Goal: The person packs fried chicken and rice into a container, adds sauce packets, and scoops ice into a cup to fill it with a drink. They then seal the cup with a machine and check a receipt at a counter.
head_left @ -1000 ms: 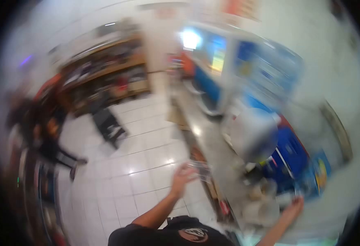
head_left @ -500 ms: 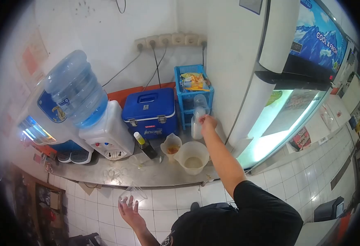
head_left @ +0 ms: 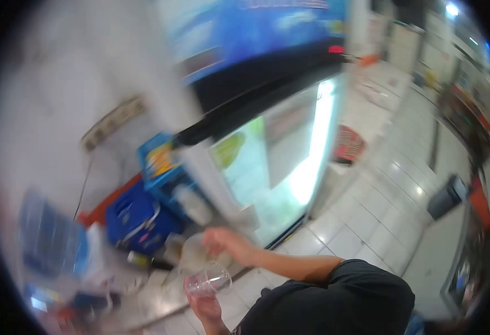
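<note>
Everything is smeared by motion, so I tell only what I can make out. Far left on the steel counter stands the water dispenser, a pale blue blur. Beside it, against the wall, sits the blue cooler box, and just right of that the blue basket with something yellow on top. A pale jug stands on the counter in front of the basket.

My left hand is low in the picture, fingers wrapped around the base of a clear plastic cup, which I hold upright at the counter's edge, just in front of the jug. My right hand is just above the cup and over the jug's right side, fingers curled; I cannot tell whether it grips anything, the blur hides that.

Right of my hands stands the fridge with its lit glass door. Further right runs the white tiled floor, with a dark bin on it.
</note>
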`<control>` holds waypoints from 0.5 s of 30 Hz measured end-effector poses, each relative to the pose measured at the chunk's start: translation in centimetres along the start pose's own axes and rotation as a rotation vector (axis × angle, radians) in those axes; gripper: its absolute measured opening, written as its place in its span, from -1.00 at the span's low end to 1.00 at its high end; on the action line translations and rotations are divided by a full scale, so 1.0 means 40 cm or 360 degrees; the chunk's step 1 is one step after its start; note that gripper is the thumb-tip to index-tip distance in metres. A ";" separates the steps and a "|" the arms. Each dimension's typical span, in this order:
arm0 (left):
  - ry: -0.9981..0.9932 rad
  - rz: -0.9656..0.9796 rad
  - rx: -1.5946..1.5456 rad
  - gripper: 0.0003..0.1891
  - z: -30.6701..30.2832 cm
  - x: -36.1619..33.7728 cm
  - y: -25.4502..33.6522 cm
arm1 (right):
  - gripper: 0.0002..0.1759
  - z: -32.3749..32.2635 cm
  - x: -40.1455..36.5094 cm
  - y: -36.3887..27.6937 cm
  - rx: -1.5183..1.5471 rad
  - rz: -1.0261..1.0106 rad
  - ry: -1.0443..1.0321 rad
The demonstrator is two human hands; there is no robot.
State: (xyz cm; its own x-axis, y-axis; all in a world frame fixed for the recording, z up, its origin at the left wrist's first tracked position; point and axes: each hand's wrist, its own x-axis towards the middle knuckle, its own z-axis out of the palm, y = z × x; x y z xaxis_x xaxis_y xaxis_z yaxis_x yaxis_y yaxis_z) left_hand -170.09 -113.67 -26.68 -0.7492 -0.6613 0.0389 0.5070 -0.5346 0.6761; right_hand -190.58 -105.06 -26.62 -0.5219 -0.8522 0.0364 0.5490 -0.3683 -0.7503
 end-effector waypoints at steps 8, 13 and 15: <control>-0.0631 -0.0750 0.0003 -0.38 0.466 0.041 -0.543 | 0.08 -0.348 -0.555 -0.391 -0.0521 -0.0668 0.0170; -0.1080 -0.1311 0.0175 -0.34 0.794 -0.039 -0.899 | 0.07 -0.567 -0.881 -0.651 -0.0678 -0.0814 0.0809; -0.1602 -0.1234 0.0593 -0.27 0.897 -0.057 -1.026 | 0.08 -0.644 -0.969 -0.747 -0.0889 -0.0786 0.0951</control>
State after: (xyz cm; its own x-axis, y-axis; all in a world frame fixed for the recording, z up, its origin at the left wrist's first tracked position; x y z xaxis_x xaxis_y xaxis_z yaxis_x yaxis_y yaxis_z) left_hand -204.49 -71.36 -28.11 -0.8589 0.5113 -0.0304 -0.2186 -0.3122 0.9245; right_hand -203.59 -51.43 -22.61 -0.9433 -0.2604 0.2059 -0.1325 -0.2734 -0.9527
